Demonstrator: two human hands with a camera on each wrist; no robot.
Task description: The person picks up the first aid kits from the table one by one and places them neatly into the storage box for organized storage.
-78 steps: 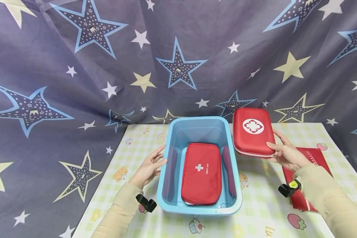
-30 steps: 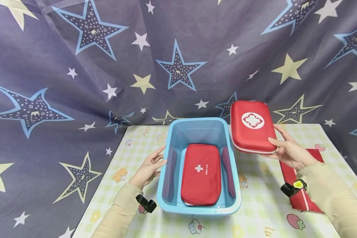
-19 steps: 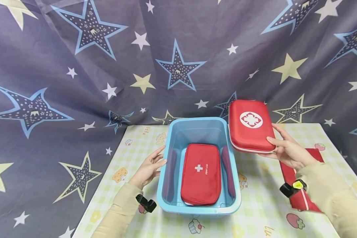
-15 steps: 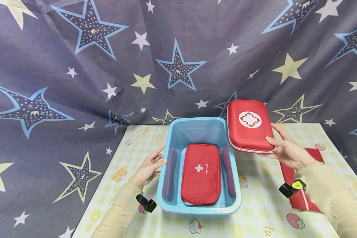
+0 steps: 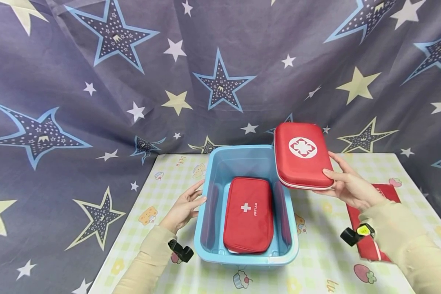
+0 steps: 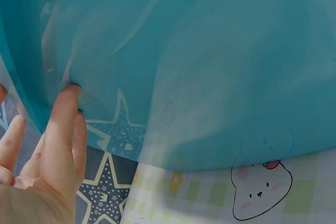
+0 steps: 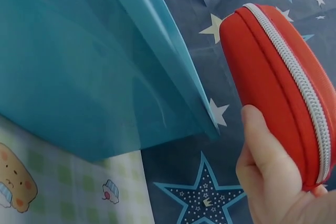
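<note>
My right hand (image 5: 347,183) pinches a hard red case (image 5: 304,157) with a white cross emblem by its right edge, thumb on top and fingers beneath. In the head view the case overlaps the right rim of a blue bin (image 5: 246,259); the right wrist view shows the case (image 7: 273,87) raised beside the bin (image 7: 79,66), its white zipper facing the camera. Inside the bin lies a soft red pouch (image 5: 248,228) marked FIRST AID. My left hand (image 5: 181,210) touches the bin's left side, fingertips on the outer wall in the left wrist view.
A flat red item (image 5: 369,243) lies on the checked tablecloth (image 5: 327,245), partly hidden under my right forearm. Behind the table hangs a dark curtain (image 5: 191,36) with stars. Each wrist wears a small black camera.
The hard red case has moved up and left with my right hand, from beside the bin to overlapping its right rim in the head view. My left hand and the bin stay put.
</note>
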